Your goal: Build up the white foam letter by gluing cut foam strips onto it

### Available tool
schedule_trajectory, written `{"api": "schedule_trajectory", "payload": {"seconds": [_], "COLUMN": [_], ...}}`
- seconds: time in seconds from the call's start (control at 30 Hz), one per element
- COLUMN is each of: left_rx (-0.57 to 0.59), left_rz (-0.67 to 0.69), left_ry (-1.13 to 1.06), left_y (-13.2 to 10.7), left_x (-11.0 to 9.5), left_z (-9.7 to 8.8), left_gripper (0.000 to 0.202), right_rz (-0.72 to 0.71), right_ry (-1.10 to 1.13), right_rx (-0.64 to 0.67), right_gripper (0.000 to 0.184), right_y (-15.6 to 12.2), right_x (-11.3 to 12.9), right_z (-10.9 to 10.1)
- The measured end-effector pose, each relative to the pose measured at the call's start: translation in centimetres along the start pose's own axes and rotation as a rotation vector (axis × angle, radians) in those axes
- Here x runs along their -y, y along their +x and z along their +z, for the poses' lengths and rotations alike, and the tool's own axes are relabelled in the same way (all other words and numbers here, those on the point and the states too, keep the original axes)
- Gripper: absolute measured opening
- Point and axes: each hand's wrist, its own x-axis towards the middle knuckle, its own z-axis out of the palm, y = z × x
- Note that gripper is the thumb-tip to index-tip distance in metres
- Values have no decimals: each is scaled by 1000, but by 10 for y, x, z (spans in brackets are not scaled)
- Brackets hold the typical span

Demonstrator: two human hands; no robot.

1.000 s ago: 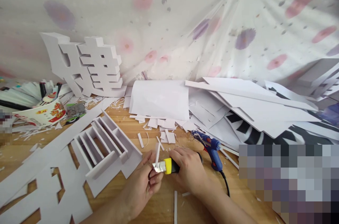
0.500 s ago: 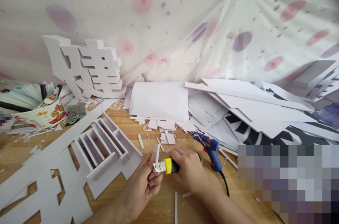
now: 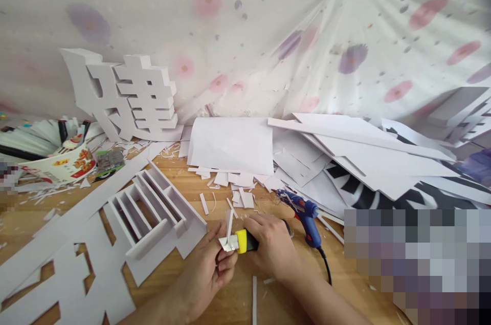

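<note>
My right hand (image 3: 270, 245) is closed round a utility knife (image 3: 242, 241) with a yellow and black handle; its metal tip points left. My left hand (image 3: 209, 267) pinches a thin white foam strip (image 3: 229, 226) upright against the blade tip. Both hands hover low over the wooden table (image 3: 238, 299), near its front middle. Left of them lies a white foam-board character piece (image 3: 153, 212) with raised ribs.
A blue glue gun (image 3: 307, 217) lies just right of my right hand, cord trailing forward. White foam sheets (image 3: 345, 156) pile up at the right. A finished 3D foam character (image 3: 126, 94) stands at the back left. Scraps (image 3: 233, 187) litter the table. A flowered cloth (image 3: 245, 33) hangs behind.
Hands stay almost still; the knife and strip shift slightly left and the strip is worked at the blade tip.
</note>
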Motion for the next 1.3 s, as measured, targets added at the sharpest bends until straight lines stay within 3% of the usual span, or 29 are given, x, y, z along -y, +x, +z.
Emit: {"api": "schedule_trajectory", "payload": {"seconds": [0.43,0.73,0.93,1.3], "left_rx": [159,155,113,178], "left_rz": [29,22,5,0], "left_ry": [23,40,49,58], "left_y": [-3,-5,-6,-10], "left_x": [1,1,3,-1], "left_z": [-5,-3,1,1], "left_gripper": [37,40,43,41], "right_rz": [90,120,39,175], "right_ry": [7,49,84,10], "right_rx": [19,-20,-22,-63], "right_gripper": [9,7,10,10], "right_y": [3,2,2,0], "right_x": [-3,-4,0,1], "right_z": [-4,-3,-4,0]}}
